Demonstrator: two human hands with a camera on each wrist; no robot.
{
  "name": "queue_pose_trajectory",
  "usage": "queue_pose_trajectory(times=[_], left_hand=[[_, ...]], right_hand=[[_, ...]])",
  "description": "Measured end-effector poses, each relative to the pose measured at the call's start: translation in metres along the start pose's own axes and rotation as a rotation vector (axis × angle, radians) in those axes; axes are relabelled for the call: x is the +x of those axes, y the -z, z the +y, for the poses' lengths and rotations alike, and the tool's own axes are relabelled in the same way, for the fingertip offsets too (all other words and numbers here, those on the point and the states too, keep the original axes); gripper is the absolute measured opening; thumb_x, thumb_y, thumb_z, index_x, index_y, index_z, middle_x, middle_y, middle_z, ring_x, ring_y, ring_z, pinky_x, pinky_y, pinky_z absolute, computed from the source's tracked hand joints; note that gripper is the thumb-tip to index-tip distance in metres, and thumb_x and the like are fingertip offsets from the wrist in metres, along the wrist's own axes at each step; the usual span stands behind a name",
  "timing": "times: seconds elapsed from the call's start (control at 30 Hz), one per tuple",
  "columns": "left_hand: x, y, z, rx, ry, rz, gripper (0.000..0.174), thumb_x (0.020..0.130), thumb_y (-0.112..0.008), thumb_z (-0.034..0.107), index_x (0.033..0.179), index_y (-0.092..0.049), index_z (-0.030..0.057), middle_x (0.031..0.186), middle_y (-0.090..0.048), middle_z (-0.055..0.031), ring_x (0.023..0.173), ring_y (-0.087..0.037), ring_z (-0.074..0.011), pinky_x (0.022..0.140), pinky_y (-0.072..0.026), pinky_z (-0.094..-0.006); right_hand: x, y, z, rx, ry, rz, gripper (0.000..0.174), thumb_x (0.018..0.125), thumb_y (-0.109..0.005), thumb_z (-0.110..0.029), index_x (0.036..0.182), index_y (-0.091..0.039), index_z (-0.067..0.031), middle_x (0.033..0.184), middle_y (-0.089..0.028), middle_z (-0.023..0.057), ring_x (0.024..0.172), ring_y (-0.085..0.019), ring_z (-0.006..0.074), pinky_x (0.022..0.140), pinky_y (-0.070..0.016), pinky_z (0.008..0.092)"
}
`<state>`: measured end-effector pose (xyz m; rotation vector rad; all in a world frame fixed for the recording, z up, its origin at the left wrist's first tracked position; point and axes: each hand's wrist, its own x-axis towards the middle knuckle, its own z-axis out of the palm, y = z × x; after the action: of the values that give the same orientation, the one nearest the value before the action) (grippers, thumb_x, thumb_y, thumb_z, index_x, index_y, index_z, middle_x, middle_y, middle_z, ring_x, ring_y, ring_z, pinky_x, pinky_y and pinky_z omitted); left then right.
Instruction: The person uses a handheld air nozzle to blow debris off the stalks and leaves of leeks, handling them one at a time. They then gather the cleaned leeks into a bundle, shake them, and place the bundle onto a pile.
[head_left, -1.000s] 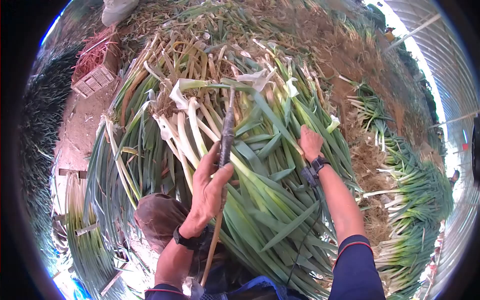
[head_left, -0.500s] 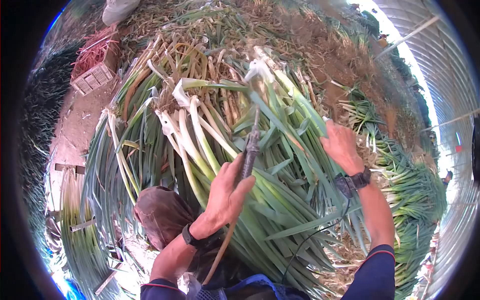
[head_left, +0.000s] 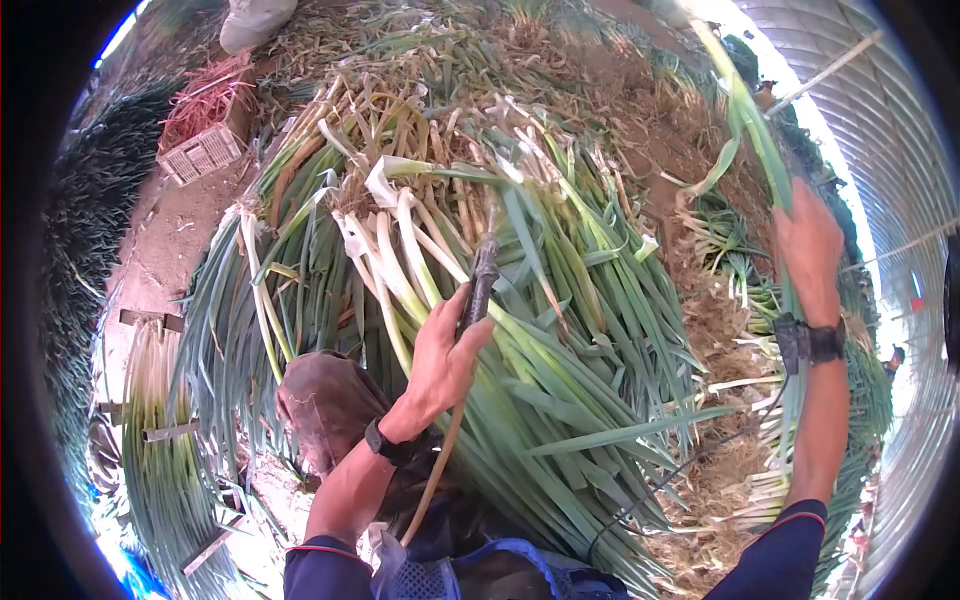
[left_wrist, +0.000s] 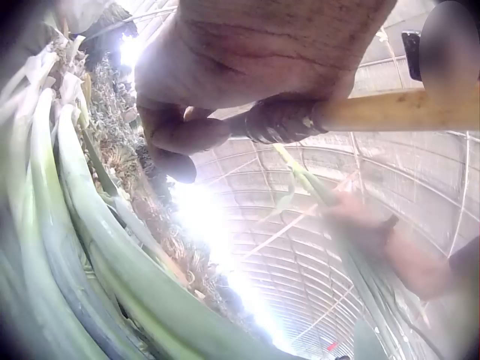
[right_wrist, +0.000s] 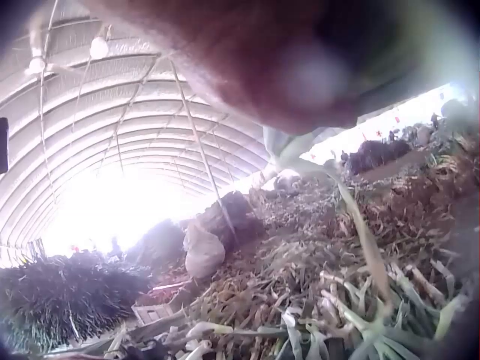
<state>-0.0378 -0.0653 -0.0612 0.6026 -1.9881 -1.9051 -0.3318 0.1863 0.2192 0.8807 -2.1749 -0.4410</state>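
My left hand (head_left: 447,352) grips a tape-wrapped nozzle (head_left: 483,275) with a thin tip that points away over the pile. A tan hose (head_left: 436,478) runs from it back toward my body; the left wrist view shows the hose (left_wrist: 401,111) leaving the dark tape. Out at the far right, my right hand (head_left: 810,245) holds a long green onion (head_left: 750,115) by its green part, pale end raised upward. Beneath the left hand lies a big heap of green onions (head_left: 540,370), roots and white ends pointing away. In the right wrist view, my hand (right_wrist: 247,60) is a blur.
On the right, a row of green onions (head_left: 770,440) with white stalks lies on the ground beside peeled scraps (head_left: 715,480). A crate (head_left: 205,150) with red strips stands at the back left. A bundle (head_left: 160,420) sits on the left. A brown-covered rounded shape (head_left: 330,405) is near my left forearm.
My right hand has swung from the pile outward to the right and lifted a green onion out of it. The left hand with the nozzle has shifted slightly right and stays over the heap.
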Motion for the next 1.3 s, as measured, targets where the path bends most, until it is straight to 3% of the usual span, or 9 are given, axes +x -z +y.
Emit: queue_pose_trajectory(times=[0.1,0.17,0.37,0.4,0.7,0.97,1.07,1.23,1.3], left_hand=[[-0.010,-0.002,-0.004,0.055,-0.033,0.004,0.066,0.097,-0.061,0.024,0.153,-0.041,-0.0038,0.098,-0.059,-0.0049,0.061,-0.051,-0.0076,0.052,-0.0438,-0.0251],[-0.029,-0.005,0.012,0.043,-0.053,0.004,0.062,0.096,-0.063,0.024,0.149,-0.047,-0.0034,0.102,-0.055,-0.0058,0.068,-0.054,-0.0111,0.057,-0.0454,-0.0263],[-0.101,-0.010,0.058,0.121,-0.026,-0.054,0.064,0.095,-0.063,0.028,0.147,-0.047,-0.0052,0.099,-0.054,-0.0164,0.091,-0.057,-0.0277,0.083,-0.0477,-0.0379],[-0.110,-0.010,0.063,0.136,0.029,-0.099,0.065,0.095,-0.065,0.028,0.149,-0.045,-0.0021,0.106,-0.057,-0.0233,0.099,-0.058,-0.0390,0.090,-0.0469,-0.0443],[-0.155,-0.047,0.069,0.105,0.094,-0.172,0.063,0.097,-0.064,0.025,0.147,-0.045,-0.0078,0.107,-0.057,-0.0201,0.096,-0.059,-0.0321,0.089,-0.0474,-0.0393],[-0.108,-0.065,0.049,0.166,0.069,-0.056,0.062,0.097,-0.062,0.028,0.144,-0.048,-0.0087,0.113,-0.061,-0.0243,0.102,-0.060,-0.0334,0.089,-0.0471,-0.0400],[-0.067,-0.070,0.030,0.165,0.068,-0.038,0.058,0.097,-0.060,0.028,0.142,-0.052,-0.0075,0.108,-0.063,-0.0234,0.102,-0.061,-0.0314,0.088,-0.0474,-0.0398],[-0.001,-0.071,0.034,0.166,0.174,-0.053,0.046,0.097,-0.056,0.029,0.128,-0.061,-0.0054,0.077,-0.061,-0.0095,0.072,-0.060,-0.0193,0.068,-0.0485,-0.0351],[0.025,-0.072,0.023,0.162,0.150,-0.002,0.044,0.095,-0.057,0.032,0.117,-0.062,-0.0058,0.076,-0.062,-0.0153,0.072,-0.063,-0.0281,0.071,-0.0487,-0.0403]], right_hand=[[-0.011,0.016,-0.004,0.549,-0.230,-0.409,0.037,0.086,-0.072,-0.017,0.117,-0.063,0.0004,0.105,-0.073,0.0169,0.095,-0.071,0.0338,0.080,-0.0548,0.0468],[-0.033,0.017,-0.030,1.010,-0.314,-0.652,0.044,0.082,-0.074,-0.015,0.123,-0.065,0.0011,0.098,-0.073,0.0116,0.089,-0.069,0.0217,0.083,-0.0546,0.0378],[-0.128,-0.019,-0.133,1.491,-0.529,-1.141,0.045,0.086,-0.079,-0.013,0.126,-0.065,0.0040,0.103,-0.072,0.0077,0.089,-0.068,0.0141,0.080,-0.0550,0.0298],[-0.142,-0.021,-0.146,1.522,-0.525,-1.166,0.045,0.086,-0.079,-0.013,0.126,-0.065,0.0041,0.103,-0.072,0.0074,0.089,-0.067,0.0134,0.080,-0.0550,0.0295],[-0.199,-0.041,-0.170,1.480,-0.295,-1.070,0.043,0.090,-0.077,-0.021,0.122,-0.065,0.0054,0.106,-0.073,0.0081,0.096,-0.067,0.0155,0.089,-0.0531,0.0331],[-0.209,-0.019,-0.166,1.156,-0.080,-0.972,0.042,0.088,-0.070,-0.038,0.109,-0.065,-0.0011,0.097,-0.069,0.0288,0.096,-0.065,0.0495,0.084,-0.0516,0.0539],[-0.223,-0.031,-0.165,1.044,-0.051,-0.997,0.043,0.087,-0.075,-0.036,0.112,-0.066,-0.0022,0.096,-0.070,0.0242,0.094,-0.068,0.0440,0.081,-0.0527,0.0468],[-0.220,-0.018,-0.159,1.193,-0.057,-0.981,0.040,0.086,-0.075,-0.033,0.111,-0.067,-0.0026,0.096,-0.071,0.0238,0.093,-0.068,0.0441,0.082,-0.0531,0.0458],[-0.220,-0.019,-0.159,1.243,-0.056,-0.959,0.040,0.086,-0.076,-0.032,0.111,-0.068,-0.0024,0.096,-0.071,0.0240,0.092,-0.068,0.0441,0.082,-0.0533,0.0453]])
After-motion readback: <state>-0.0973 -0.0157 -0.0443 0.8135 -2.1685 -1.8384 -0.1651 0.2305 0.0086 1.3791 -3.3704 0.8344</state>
